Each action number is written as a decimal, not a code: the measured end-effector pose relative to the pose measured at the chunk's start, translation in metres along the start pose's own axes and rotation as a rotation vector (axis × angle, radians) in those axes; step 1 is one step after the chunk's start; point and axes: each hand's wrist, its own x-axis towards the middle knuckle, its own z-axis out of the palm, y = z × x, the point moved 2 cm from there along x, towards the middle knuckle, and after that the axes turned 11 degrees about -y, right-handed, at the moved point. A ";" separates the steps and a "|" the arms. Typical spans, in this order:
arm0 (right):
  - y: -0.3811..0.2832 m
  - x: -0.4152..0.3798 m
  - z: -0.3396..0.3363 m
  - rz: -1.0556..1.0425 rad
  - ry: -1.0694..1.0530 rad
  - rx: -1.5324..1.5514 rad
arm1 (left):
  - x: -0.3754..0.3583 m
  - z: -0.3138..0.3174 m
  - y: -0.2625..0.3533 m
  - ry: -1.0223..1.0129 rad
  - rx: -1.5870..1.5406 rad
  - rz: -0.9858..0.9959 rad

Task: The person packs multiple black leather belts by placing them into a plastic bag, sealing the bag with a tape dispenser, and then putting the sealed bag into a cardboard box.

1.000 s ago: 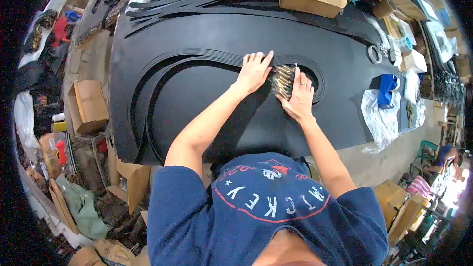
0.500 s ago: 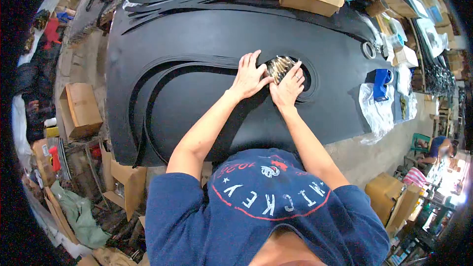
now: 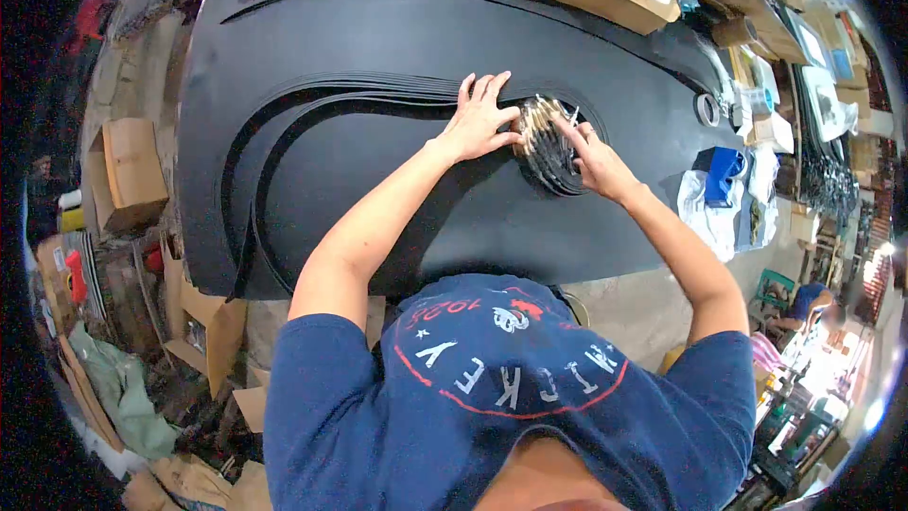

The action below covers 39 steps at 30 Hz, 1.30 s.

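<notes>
brown cardboard box point(image 3: 130, 175): straight-sided, beside the left edge of the black table point(image 3: 369, 33), itself flat and smooth.

black strips point(image 3: 374, 90): thin, flat, flexible, layered edge to edge; on the table, left half to right of centre. tails point to the table's near edge; they bend round in a wide arc, the long middle stretch running roughly along the table's length.

left hand point(image 3: 470, 123): on that stretch, fingers spread; whether they pinch underneath, cannot tell.

tipped bundle point(image 3: 544, 151): right of the table's centre, rounded; brass-coloured, metallic-looking ends ranked toward the left hand and the table's far edge, dark body leaning to the near edge.

right hand point(image 3: 601, 166): at the bundle's right side, one finger extended over it; grip partly hidden, cannot tell whether it pinches.

blue object point(image 3: 724, 175): glossy, angular, table's right end, beside crinkled clear plastic point(image 3: 702, 222).
</notes>
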 end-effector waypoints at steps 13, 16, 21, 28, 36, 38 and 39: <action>0.003 0.077 -0.015 -1.249 -0.484 -0.817 | 0.011 -0.019 -0.012 -0.189 0.012 0.153; 0.001 0.085 -0.006 -1.315 -0.478 -0.758 | 0.019 -0.023 -0.016 -0.248 0.043 0.211; 0.002 0.089 0.010 -1.299 -0.489 -0.691 | 0.026 -0.022 -0.023 -0.323 0.003 0.310; -0.010 0.082 0.018 -1.156 -0.446 -0.618 | 0.034 -0.024 -0.025 -0.336 -0.038 0.372; -0.026 0.077 0.030 -0.495 -0.107 -0.430 | 0.035 -0.017 -0.041 -0.031 0.245 0.119; -0.027 0.076 0.030 -0.361 0.005 -0.424 | 0.033 -0.018 -0.040 -0.030 0.312 0.101; -0.027 0.076 0.033 -0.361 0.016 -0.430 | 0.030 -0.017 -0.040 -0.030 0.364 0.078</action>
